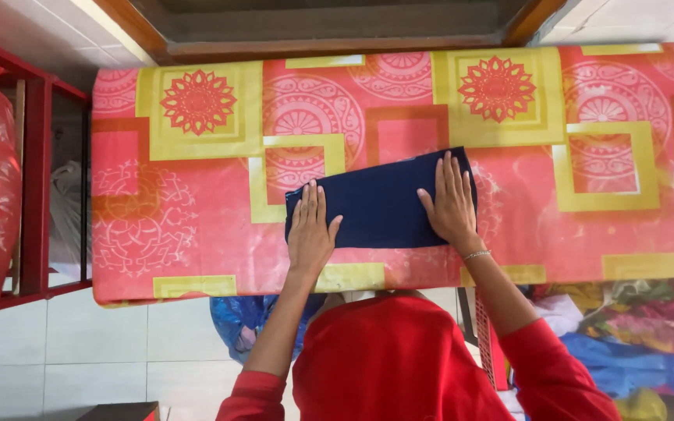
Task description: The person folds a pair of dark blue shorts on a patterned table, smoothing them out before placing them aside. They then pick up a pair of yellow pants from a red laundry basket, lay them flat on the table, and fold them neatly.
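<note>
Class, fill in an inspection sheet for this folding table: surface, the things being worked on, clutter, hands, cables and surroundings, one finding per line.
Surface: table covered by a pink and yellow patterned cloth, lying flat.
Job's things: one folded navy cloth, slightly askew, near the front edge at mid-table.
Clutter: nothing seen on the tabletop besides the navy cloth.
Hands: left hand flat on the cloth's left end, fingers spread; right hand flat on its right end, bracelet at the wrist. Neither grips anything.
Cables: nothing seen.
Surroundings: red metal rack to the left; pile of coloured fabrics on the floor at right; blue bag under the table; white tiled floor.
</note>
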